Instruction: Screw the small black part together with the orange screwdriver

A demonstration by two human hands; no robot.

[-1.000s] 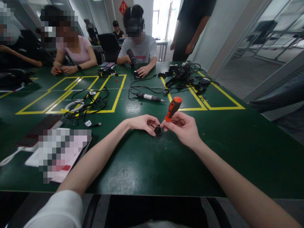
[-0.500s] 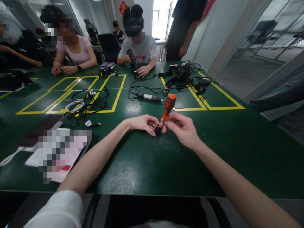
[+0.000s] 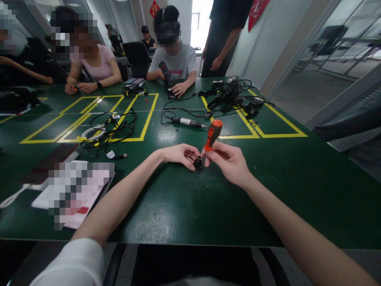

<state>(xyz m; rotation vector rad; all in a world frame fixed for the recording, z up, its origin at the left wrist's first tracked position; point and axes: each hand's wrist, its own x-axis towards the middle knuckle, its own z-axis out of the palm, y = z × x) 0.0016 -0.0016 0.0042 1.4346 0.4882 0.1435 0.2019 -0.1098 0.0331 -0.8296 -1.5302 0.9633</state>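
Screwdriver (image 3: 213,135) orange and dark, tilted; part (image 3: 197,163) black.

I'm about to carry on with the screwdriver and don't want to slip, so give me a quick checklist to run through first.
1. Left hand steadying the small black part: ok.
2. Right hand gripping the orange-and-black screwdriver: ok.
3. Screwdriver tip seated in a screw: cannot tell, too small and partly hidden by fingers.
4. Silver-and-black power tool lying beyond both hands, out of their way: ok.
5. Work spot free of loose bits: not ok, tiny specks lie just in front.
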